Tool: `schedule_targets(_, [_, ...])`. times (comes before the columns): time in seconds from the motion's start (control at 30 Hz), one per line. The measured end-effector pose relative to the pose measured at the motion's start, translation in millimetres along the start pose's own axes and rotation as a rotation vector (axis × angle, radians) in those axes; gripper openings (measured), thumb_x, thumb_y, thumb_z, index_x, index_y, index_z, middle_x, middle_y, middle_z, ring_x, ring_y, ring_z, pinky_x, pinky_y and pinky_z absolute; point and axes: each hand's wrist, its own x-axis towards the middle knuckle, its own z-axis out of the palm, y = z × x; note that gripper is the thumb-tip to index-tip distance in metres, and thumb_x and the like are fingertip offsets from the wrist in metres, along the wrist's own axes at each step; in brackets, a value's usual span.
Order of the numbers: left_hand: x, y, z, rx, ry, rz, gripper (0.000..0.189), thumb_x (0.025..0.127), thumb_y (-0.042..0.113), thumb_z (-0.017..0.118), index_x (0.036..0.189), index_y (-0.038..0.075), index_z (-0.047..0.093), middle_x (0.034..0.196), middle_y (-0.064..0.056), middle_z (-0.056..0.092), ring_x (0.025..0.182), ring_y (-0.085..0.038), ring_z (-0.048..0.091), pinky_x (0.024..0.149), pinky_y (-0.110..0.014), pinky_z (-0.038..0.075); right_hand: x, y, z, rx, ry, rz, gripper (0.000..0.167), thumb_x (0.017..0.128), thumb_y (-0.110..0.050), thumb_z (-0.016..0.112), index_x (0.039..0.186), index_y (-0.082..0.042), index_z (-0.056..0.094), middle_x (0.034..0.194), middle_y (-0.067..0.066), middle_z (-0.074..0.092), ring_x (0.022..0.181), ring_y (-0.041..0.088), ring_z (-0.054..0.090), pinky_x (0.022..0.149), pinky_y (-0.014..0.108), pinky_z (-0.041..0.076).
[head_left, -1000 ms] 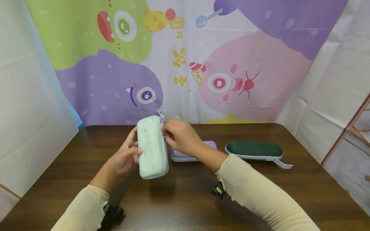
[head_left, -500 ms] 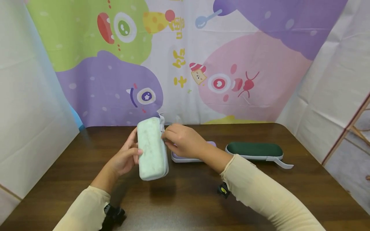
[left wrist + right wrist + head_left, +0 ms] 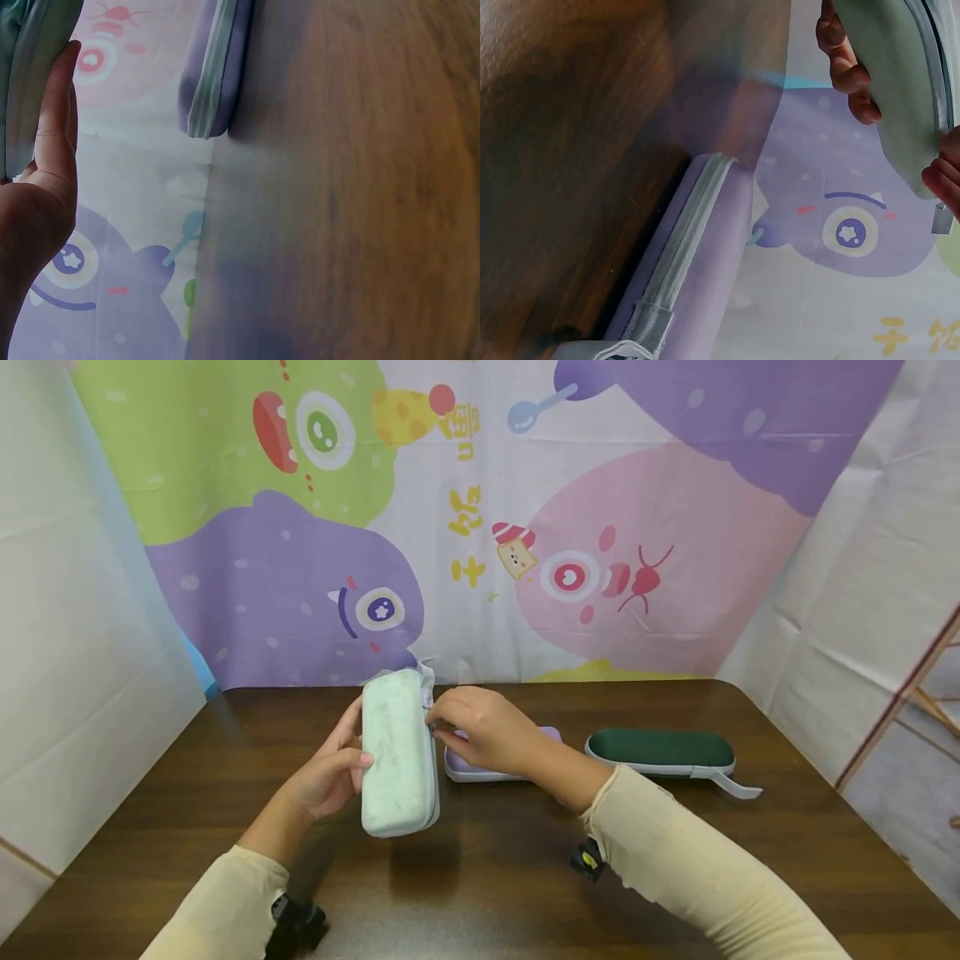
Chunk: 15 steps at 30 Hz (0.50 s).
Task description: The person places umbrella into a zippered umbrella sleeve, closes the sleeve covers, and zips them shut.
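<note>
My left hand [image 3: 330, 772] holds a mint-green zip case [image 3: 393, 760] upright above the table, with the thumb on its front face and the other fingers behind. At the case's right edge, my right hand [image 3: 487, 727] pinches at the zipper; the pull itself is hidden by the fingers. A pale strap [image 3: 427, 677] sticks up from the top right corner of the case. In the right wrist view, a dark line runs along the zipper [image 3: 934, 52] between its two grey tapes. The left wrist view catches only the case's edge [image 3: 30, 82] and part of the hand.
A lilac zip case [image 3: 468, 770] lies on the brown table [image 3: 495, 877] behind the right hand. To its right is a dark green zip case [image 3: 660, 748] with a pale strap [image 3: 731, 787]. A cartoon-print cloth [image 3: 465, 618] hangs along the table's back edge.
The mint-green case has come slightly down and to the right in the left hand. My right hand has moved a little down along the zipper edge and to the right.
</note>
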Motion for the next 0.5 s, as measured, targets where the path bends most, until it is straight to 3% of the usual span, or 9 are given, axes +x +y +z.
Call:
schedule_targets(0.2, [0.9,0.3,1.7,-0.02,-0.019,0.03,0.087,0.082,-0.009,0.042,0.153,0.023,0.003,0.111,-0.01,0.062,0.088,-0.019,0.068,0.074,-0.034,0.057,-0.7,-2.0,3.3,-0.019,0.091,0.065,0.014,0.079,0.006,0.069,0.092,-0.001,0.068,0.08,0.004,0.064,0.072,0.013,0.057,0.068,0.021,0.048])
schedule_targets(0.3, [1.5,0.1,2.3,-0.015,-0.017,0.047,0.087,0.082,-0.009,0.043,0.153,0.025,0.004,0.105,-0.01,0.065,0.079,-0.016,0.069,0.07,-0.031,0.057,-0.3,-3.8,4.2,-0.017,0.132,0.107,0.013,0.078,0.006,0.068,0.089,-0.001,0.068,0.079,0.004,0.064,0.071,0.014,0.056,0.067,0.022,0.048])
schedule_targets(0.5, [1.7,-0.9,3.8,0.027,0.013,0.074,0.09,0.082,-0.009,0.042,0.153,0.03,0.003,0.112,-0.013,0.058,0.085,-0.017,0.067,0.071,-0.032,0.057,-1.8,-6.9,5.6,0.006,0.142,0.159,0.011,0.079,0.007,0.068,0.086,-0.002,0.068,0.078,0.004,0.063,0.071,0.014,0.056,0.067,0.022,0.048])
